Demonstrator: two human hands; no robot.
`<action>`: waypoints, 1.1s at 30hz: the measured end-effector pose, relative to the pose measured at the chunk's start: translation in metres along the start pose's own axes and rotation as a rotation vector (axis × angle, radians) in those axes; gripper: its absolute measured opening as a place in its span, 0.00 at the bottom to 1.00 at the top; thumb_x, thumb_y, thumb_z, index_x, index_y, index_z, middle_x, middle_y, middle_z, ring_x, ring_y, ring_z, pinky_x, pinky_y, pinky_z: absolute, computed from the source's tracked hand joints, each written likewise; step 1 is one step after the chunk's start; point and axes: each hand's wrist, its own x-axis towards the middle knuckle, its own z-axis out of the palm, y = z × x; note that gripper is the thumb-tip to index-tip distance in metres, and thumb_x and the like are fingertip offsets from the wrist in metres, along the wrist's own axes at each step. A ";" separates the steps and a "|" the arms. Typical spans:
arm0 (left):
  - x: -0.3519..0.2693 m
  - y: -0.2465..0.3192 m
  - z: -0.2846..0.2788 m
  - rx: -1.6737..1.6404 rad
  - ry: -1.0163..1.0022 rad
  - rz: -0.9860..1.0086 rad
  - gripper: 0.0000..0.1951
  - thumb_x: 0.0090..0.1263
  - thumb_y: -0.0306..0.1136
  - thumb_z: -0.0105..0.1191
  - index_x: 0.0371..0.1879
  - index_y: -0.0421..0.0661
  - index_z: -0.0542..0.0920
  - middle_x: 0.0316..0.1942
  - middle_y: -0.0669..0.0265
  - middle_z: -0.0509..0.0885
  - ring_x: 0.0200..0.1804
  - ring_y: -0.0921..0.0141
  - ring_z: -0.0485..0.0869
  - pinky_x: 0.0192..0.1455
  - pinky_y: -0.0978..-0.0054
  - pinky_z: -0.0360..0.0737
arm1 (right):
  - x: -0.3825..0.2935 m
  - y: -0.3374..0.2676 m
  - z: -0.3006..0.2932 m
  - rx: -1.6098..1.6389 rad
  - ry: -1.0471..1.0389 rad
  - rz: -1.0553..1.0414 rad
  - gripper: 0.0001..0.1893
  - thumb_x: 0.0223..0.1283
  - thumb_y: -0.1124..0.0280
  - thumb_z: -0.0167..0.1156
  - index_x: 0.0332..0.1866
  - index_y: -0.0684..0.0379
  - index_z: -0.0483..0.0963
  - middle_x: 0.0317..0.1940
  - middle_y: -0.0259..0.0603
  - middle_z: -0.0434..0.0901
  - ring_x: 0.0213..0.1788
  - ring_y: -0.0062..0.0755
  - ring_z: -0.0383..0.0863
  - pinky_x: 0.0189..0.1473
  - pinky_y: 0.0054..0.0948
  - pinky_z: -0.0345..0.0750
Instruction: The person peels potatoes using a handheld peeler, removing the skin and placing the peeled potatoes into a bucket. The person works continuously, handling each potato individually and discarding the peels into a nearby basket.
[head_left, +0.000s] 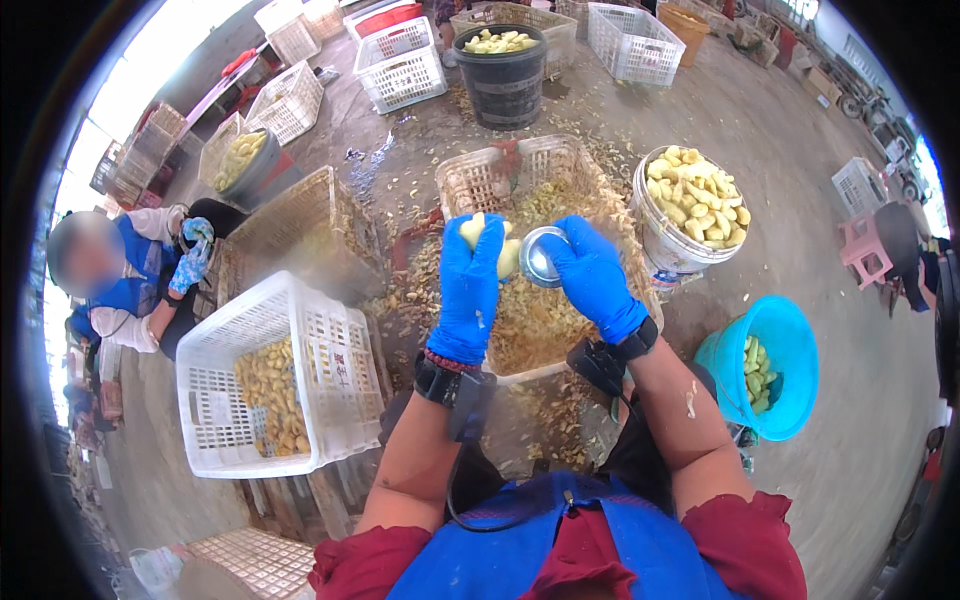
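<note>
In a blue glove, my left hand grips a pale, peeled piece of ginger root, part of it hidden by the fingers. My right hand, gloved alike, holds a round metal lid-like scraper by its rim, close beside the ginger. Both hands hover over a dirty plastic crate with peel scraps heaped inside. To the left, a white plastic crate contains unpeeled ginger. On the right stand a white bucket full of peeled ginger and a turquoise bucket with some pieces in it.
A co-worker in patterned gloves sits at the left beside another scrap crate. Ahead is a black bucket of peeled ginger. White crates stand farther back. A pink stool is at far right. Peelings litter the concrete floor.
</note>
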 end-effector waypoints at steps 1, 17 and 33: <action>0.002 0.003 -0.005 -0.080 -0.031 -0.005 0.12 0.69 0.39 0.46 0.42 0.44 0.73 0.36 0.64 0.78 0.32 0.71 0.79 0.30 0.78 0.75 | 0.002 0.010 -0.003 -0.131 -0.022 0.031 0.10 0.57 0.63 0.54 0.36 0.59 0.72 0.29 0.51 0.78 0.34 0.47 0.79 0.35 0.36 0.74; -0.002 -0.006 -0.006 -0.394 -0.057 -0.201 0.10 0.67 0.35 0.51 0.43 0.43 0.74 0.41 0.61 0.79 0.39 0.67 0.80 0.35 0.72 0.81 | 0.001 0.009 -0.002 -0.066 -0.002 0.056 0.11 0.60 0.61 0.52 0.38 0.58 0.71 0.32 0.53 0.77 0.36 0.51 0.78 0.35 0.37 0.73; 0.002 -0.021 0.011 -0.813 -0.163 -0.277 0.20 0.68 0.36 0.49 0.55 0.39 0.64 0.54 0.53 0.70 0.55 0.60 0.73 0.57 0.62 0.73 | -0.012 -0.006 0.011 1.145 -0.081 0.474 0.13 0.63 0.56 0.49 0.40 0.55 0.72 0.22 0.28 0.69 0.18 0.15 0.62 0.18 0.17 0.58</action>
